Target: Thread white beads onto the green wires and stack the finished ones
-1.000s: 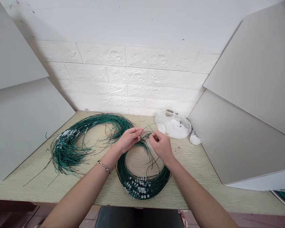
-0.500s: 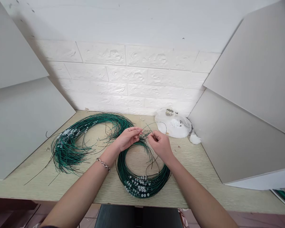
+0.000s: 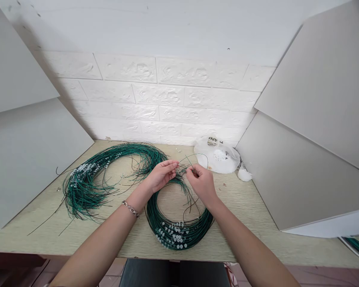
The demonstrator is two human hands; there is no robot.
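My left hand (image 3: 164, 173) is closed in a pinch on a thin green wire, thumb and forefinger together just above a ring-shaped coil (image 3: 179, 235). To its right, my right hand (image 3: 200, 179) has its fingers curled, also pinching wire; a loose strand (image 3: 204, 154) arcs up between the two hands. Exactly which wire end each fingertip holds is too fine to make out. The coil of dark green wires carries several small white beads (image 3: 178, 238) on its near side. A larger loose bundle of green wires (image 3: 89, 191), with white beads among them, lies left of my left hand.
Behind my right hand a clear plastic bag (image 3: 218, 155) of small white pieces rests against the brick-patterned wall (image 3: 155, 95). Grey panels stand at the left (image 3: 38, 159) and right (image 3: 311, 167) of the wooden table (image 3: 248, 215). More green wire (image 3: 357, 247) shows at the right edge.
Both hands stay almost in place, still pinching the wire. The view has shifted very slightly; the coil and the bundle look unchanged.
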